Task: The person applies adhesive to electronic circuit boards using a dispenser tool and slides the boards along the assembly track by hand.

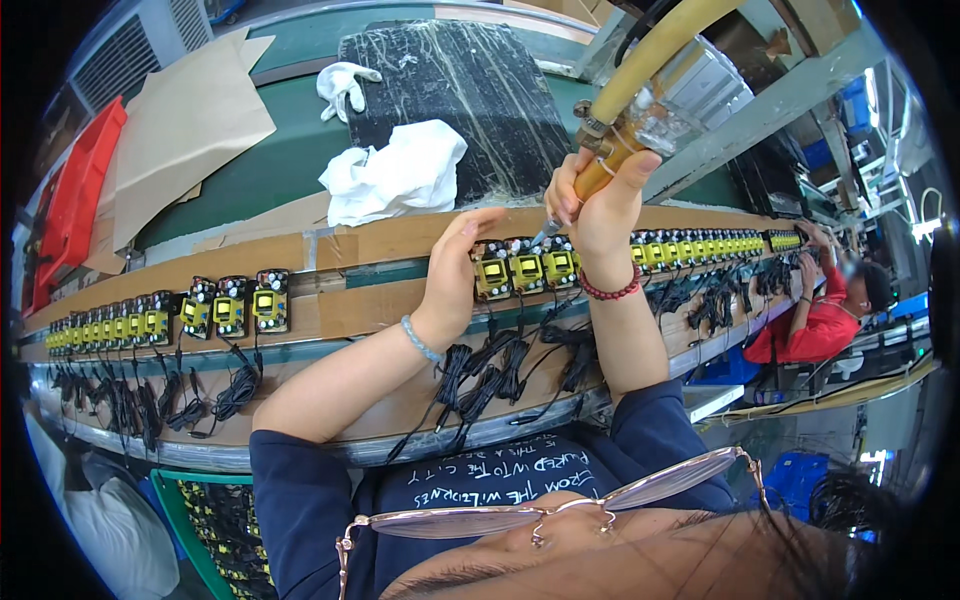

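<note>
My right hand is wrapped round an amber glue dispenser. Its slim bluish nozzle slants down to the tops of small circuit boards with yellow transformers, which stand in a tight row. Whether the tip touches a part cannot be made out. At the left end of this row my left hand rests edge-on against the first board, its fingers stretched out and holding nothing. Black coiled cables hang from the boards toward me.
More boards stand further left. A white cloth, a white glove and a black mat lie beyond the row. A yellow hose rises from the dispenser. Far right, a person in red reaches to the line.
</note>
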### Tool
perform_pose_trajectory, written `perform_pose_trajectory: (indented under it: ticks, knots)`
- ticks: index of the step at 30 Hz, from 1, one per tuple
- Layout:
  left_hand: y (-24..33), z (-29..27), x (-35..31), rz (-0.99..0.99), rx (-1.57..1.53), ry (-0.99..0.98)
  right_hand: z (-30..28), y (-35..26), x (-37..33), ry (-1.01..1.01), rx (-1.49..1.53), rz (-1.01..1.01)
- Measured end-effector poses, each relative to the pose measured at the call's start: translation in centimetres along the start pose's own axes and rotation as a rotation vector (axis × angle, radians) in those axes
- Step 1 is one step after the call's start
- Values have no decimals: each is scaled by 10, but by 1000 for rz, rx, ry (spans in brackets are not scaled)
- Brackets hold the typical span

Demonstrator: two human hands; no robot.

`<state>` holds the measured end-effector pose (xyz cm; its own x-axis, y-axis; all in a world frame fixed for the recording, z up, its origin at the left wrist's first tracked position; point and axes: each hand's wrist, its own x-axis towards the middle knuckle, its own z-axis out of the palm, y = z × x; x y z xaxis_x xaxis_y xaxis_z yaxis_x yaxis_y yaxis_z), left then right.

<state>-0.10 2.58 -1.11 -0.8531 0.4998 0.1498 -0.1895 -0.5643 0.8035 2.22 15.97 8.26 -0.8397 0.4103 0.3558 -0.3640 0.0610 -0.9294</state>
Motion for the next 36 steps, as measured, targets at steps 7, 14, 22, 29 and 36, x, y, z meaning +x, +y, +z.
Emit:
perform_pose_trajectory:
  ticks: [7, 14, 22, 29, 36]
  knots:
    - [-7, -1, -2, 105, -37, -32, 6, -3, -3, 8, -35, -51]
    - [-6, -1, -3, 153, -26, -62, 5, -14, 8, -52, 61, -25]
    - [-3, 0, -3, 102, -90, -54, 40, -9, -1, -102, 159, -18]
    - [-5, -2, -1, 109, -143, -74, 39, 8, 0, -108, 167, 35]
    - [-7, -2, -1, 105, -98, -69, 37, 8, 1, -126, 188, 51]
